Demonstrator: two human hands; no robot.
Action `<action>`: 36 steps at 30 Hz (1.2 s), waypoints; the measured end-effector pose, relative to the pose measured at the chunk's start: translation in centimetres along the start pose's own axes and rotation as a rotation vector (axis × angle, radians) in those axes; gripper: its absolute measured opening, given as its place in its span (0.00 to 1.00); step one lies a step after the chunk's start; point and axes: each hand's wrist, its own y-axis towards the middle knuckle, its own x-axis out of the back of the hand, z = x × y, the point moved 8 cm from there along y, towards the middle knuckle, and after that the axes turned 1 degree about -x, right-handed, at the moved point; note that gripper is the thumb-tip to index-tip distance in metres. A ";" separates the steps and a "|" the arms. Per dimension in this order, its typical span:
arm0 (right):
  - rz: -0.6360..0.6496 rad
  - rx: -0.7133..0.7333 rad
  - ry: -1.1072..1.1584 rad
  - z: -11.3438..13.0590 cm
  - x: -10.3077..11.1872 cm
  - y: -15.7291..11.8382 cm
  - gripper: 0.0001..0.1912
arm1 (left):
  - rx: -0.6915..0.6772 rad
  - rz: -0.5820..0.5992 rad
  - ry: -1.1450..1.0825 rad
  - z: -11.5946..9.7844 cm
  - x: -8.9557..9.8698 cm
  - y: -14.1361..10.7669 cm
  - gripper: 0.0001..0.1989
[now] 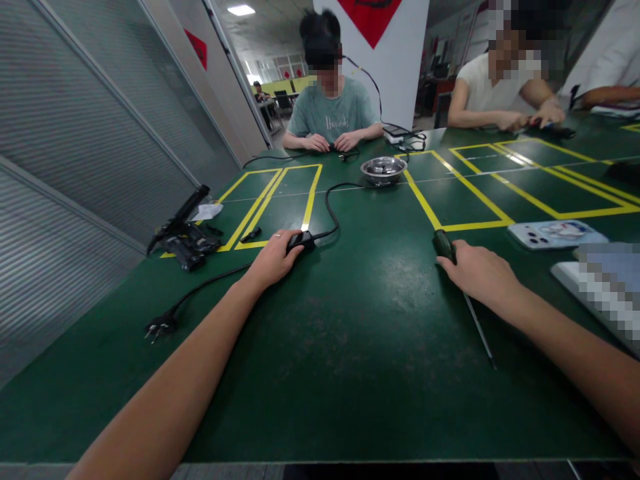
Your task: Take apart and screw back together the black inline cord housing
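My left hand (279, 258) is closed around a small black box (301, 242) set in the middle of a power cord, which lies on the green table. From the box, one length of black cord (334, 212) curves away to the back. The other length runs left under my hand to a plug (161, 326) with bare metal prongs. My right hand (481, 277) grips a screwdriver (443, 245) by its dark green handle. The screwdriver's thin shaft slants back toward me, its tip near the table's front part. My fingers partly hide the handle.
A metal bowl (384, 171) with small parts stands near the cord's far end. Black bagged parts (187, 243) and a small black piece (251, 235) lie left. A phone (557, 235) rests right. Across the green table (350, 373), marked with yellow tape, people handle black items.
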 end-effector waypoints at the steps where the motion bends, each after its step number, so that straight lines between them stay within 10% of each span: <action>1: 0.001 -0.003 -0.006 -0.1 0.0 0.0 0.21 | 0.001 -0.004 -0.002 0.0 0.1 0.0 0.19; 12: -0.118 -0.001 -0.032 -0.6 1.0 -0.7 0.19 | 0.023 -0.128 -0.042 -1.4 2.0 0.0 0.19; 18: -0.511 0.308 0.310 3.4 5.6 -3.5 0.21 | -0.187 -0.036 -0.048 -9.3 2.4 -0.8 0.21; 25: 0.052 0.625 0.997 8.9 1.2 -6.1 0.27 | -0.394 0.181 -0.370 -19.4 1.4 -3.8 0.18; 36: 0.366 0.409 1.462 8.6 -1.6 -4.4 0.21 | -0.402 0.217 -0.265 -19.9 0.0 -4.0 0.23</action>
